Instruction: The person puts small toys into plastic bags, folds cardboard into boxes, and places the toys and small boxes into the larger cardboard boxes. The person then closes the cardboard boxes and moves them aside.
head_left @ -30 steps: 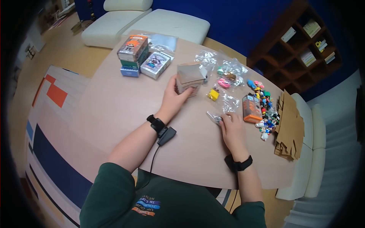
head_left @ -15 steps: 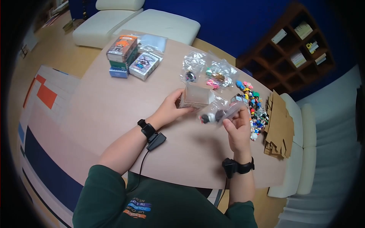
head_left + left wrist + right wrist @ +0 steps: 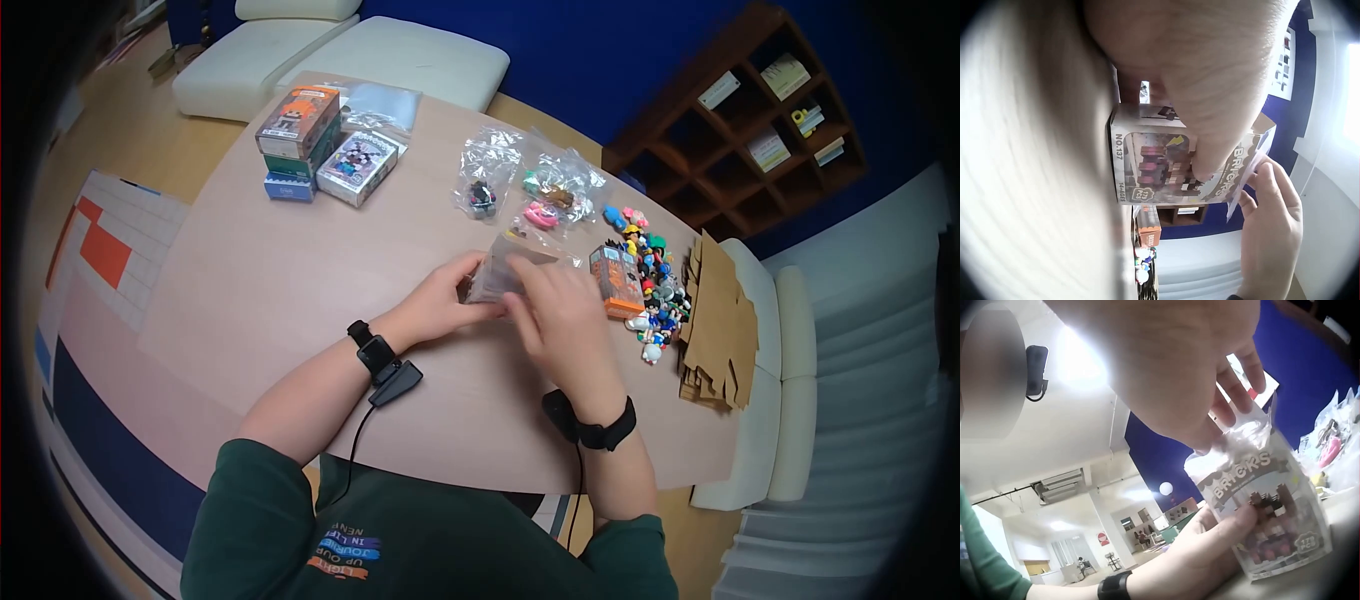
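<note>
Two hands meet over the big round surface (image 3: 300, 270). The left hand (image 3: 440, 297) holds a bricks box (image 3: 1166, 165), its thumb curled across the front and the box's bottom edge on the surface. The right hand (image 3: 555, 310) sits on top of the box, and its fingers (image 3: 1235, 394) pinch a clear plastic bag (image 3: 1254, 434) at the box's open end. Past the fingers lie more clear bags of small toys (image 3: 545, 190). Just right of them stands an orange box (image 3: 615, 280), beside a heap of tiny toy figures (image 3: 660, 285).
</note>
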The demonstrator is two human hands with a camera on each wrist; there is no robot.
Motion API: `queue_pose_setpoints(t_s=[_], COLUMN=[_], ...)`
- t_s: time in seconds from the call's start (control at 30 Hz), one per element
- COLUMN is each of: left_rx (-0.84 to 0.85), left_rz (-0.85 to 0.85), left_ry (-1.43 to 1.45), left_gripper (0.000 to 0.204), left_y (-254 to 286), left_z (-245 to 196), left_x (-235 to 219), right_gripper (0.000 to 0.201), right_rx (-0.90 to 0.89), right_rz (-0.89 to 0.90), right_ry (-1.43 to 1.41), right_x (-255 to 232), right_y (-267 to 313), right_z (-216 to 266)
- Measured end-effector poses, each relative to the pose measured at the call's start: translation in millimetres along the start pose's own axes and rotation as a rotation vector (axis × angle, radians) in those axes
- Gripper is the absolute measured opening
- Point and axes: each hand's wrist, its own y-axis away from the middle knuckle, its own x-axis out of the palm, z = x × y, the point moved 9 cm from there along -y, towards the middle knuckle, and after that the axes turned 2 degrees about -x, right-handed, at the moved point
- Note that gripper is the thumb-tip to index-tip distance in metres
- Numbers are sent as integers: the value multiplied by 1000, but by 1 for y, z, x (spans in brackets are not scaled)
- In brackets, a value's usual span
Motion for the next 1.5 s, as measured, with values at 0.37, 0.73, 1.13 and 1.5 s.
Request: queue_pose_setpoints(t_s=[0.37,0.73,1.13,1.5], left_rx=[39,324,292,431], left_rz=[7,-185,-156,-255], left_ry=[-5,-245,-289,-144], left_gripper=[63,50,36,46], left_y=[-2,6,7,13], left_z=[-6,-34,-42,-46], left_x=[1,-10,-8,-16], right_gripper=[23,34,38,17], right_rx=[-28,182,154,178], right_rz=[-90,-187,-317,-229], right_ry=[-88,-304,-409,-414], right_x=[-10,17,-9,17], right_y=[5,37,12,17], right_z=[-13,-47,-44,-52])
